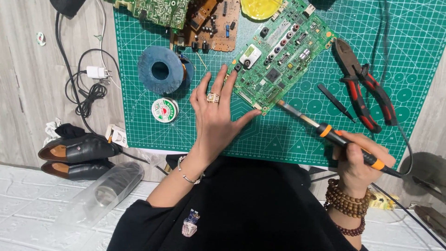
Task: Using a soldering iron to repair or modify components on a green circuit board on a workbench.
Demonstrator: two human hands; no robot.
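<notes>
On the mat: green circuit board (278,58) is being steadied by spread left hand (216,116).
Right hand (355,160): soldering iron (334,137) is being gripped.
Risk: left fingers (246,118) are being brought near the hot tip.

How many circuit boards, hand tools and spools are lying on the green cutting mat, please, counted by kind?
Circuit boards: 3, the green board under the left hand, a brown board, another green board.
Hand tools: 3, the soldering iron in the right hand, red-handled pliers, black tweezers.
Spools: 2, a blue spool, a solder reel.
Total: 8
</notes>
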